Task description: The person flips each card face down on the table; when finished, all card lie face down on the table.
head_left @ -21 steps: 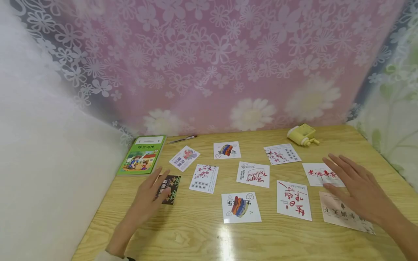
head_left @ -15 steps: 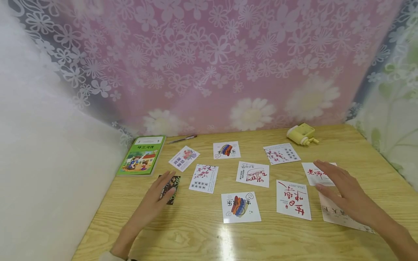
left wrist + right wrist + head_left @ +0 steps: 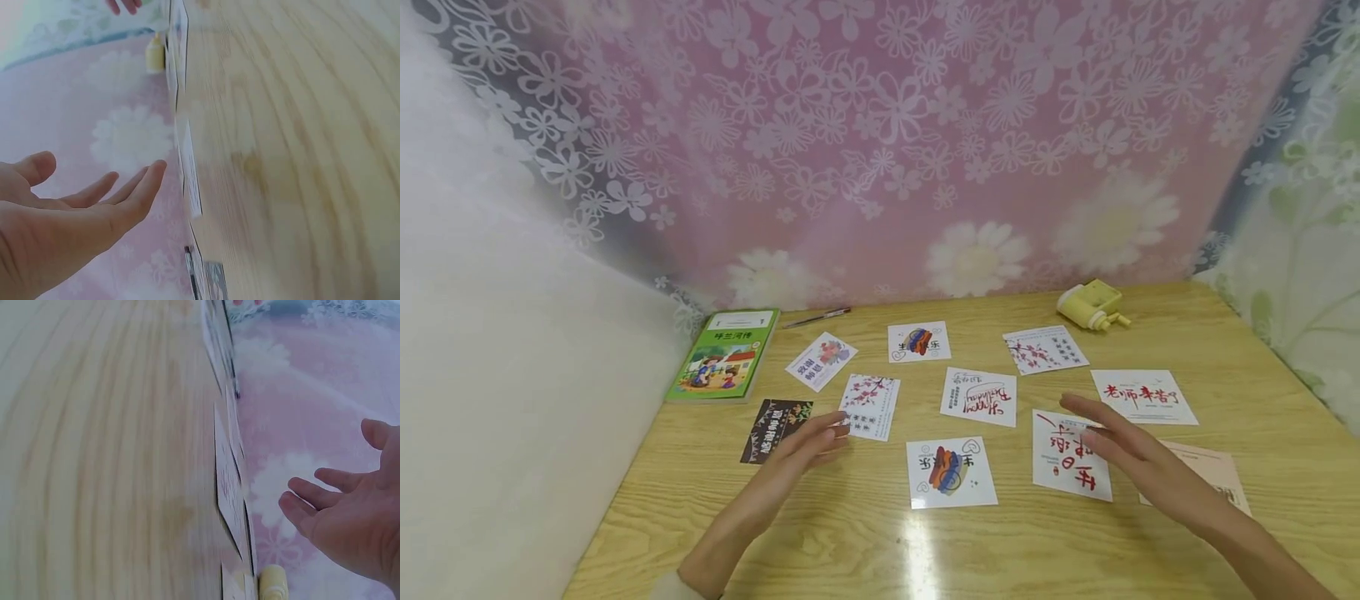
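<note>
The table (image 3: 865,542) is pale wood with a glossy, smooth varnish that mirrors a light. The cards (image 3: 951,472) look like smooth printed paper, the green book (image 3: 724,355) has a slick paper cover, and the yellow sharpener (image 3: 1090,305) looks matt plastic.

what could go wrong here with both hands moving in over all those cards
The right hand hovers open over the red-lettered card; a sweep might slide it onto the rainbow card beside it. The left hand is near the blossom card and the black card, so it could nudge either askew. The cards lie flat on the smooth, glossy table, so they may be hard to pick up.
</note>
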A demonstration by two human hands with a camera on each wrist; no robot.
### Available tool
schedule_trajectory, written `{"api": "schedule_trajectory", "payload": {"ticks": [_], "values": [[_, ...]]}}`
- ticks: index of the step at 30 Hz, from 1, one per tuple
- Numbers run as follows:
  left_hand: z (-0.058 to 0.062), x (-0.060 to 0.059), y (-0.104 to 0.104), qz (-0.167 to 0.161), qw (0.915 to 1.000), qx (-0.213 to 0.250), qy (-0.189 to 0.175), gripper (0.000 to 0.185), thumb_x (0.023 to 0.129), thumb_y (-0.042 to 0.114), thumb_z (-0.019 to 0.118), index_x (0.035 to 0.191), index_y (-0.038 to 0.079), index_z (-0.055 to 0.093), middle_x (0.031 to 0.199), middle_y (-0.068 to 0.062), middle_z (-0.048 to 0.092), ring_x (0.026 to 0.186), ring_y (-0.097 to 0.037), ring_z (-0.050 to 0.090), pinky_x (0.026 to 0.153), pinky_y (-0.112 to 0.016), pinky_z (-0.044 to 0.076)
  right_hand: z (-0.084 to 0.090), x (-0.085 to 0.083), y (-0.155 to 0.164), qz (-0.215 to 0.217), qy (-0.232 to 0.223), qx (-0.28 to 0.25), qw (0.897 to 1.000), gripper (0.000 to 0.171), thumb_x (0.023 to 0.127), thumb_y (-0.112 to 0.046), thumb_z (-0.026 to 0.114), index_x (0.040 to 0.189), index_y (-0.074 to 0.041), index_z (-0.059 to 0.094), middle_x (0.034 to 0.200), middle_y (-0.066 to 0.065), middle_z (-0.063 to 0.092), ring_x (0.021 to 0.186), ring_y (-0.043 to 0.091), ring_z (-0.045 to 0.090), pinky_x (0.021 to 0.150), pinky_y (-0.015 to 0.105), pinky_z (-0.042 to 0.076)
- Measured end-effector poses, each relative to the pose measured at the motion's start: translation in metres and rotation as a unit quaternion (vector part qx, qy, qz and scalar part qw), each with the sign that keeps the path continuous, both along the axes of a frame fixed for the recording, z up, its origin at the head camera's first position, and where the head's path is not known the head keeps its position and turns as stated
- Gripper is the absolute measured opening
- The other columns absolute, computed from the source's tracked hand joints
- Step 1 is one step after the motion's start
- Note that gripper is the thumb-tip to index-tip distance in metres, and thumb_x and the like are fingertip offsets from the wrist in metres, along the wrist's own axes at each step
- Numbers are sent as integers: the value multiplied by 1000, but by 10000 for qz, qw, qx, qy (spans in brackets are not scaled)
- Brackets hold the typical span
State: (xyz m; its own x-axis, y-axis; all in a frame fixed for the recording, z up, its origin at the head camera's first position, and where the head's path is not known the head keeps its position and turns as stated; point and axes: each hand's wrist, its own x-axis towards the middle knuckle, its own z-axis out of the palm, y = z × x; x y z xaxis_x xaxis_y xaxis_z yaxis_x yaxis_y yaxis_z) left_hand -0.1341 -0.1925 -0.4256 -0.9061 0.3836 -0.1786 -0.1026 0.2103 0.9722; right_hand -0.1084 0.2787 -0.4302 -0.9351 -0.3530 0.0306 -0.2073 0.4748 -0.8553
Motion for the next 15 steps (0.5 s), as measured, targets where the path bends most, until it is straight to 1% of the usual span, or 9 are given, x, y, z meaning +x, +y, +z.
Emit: {"api": "schedule_trajectory", "payload": {"ticks": [2,5,7,9,11,12,15], "values": [[0,1,5,-73,9998,140,-149,59,111,43,45,160,10,38,156,-22,47,143,-41,47,124,-60,26,1,-1,-4,60,-374,-390,9985,47,115,-28,36,163,-30,32,166,7,35,137,-15,36,96,10,41],[0,1,12,-154,9986,338,-380,62,110,42,46,161,8,36,157,-23,46,144,-40,46,126,-58,23,1,-2,-10,176,-874,-922,9917,47,116,-32,31,163,-26,33,164,4,40,137,-9,43,100,13,43],[-1,2,18,-211,9977,407,-501,63,110,41,46,161,6,35,157,-23,46,144,-40,46,126,-57,24,-1,-4,-15,374,-1168,-1382,9828,49,117,-31,27,163,-18,32,162,3,43,138,-3,47,104,14,43],[-3,3,24,-252,9961,549,-649,63,110,38,46,160,3,33,156,-25,46,144,-40,46,126,-55,25,-4,-6,-20,574,-1520,-1814,9699,51,117,-31,25,164,-11,30,160,0,47,139,0,49,106,14,43],[-6,4,30,-274,9939,693,-818,63,110,36,46,160,0,32,156,-26,45,144,-40,46,125,-53,28,-7,-8,-26,751,-1857,-2207,9546,54,117,-32,25,164,-5,25,158,-1,50,139,3,51,108,16,45],[-7,4,33,-286,9925,771,-900,63,111,35,46,160,-1,31,156,-27,45,144,-40,45,125,-53,29,-8,-9,-29,845,-2014,-2425,9452,55,117,-31,25,164,-2,23,158,1,50,139,6,51,109,18,45],[-9,6,40,-252,9882,1002,-1133,64,110,33,46,159,-5,30,157,-29,43,145,-41,44,124,-51,31,-13,-9,-35,1001,-2404,-2951,9193,56,117,-30,25,163,1,21,157,7,51,140,13,53,113,25,46]]}}
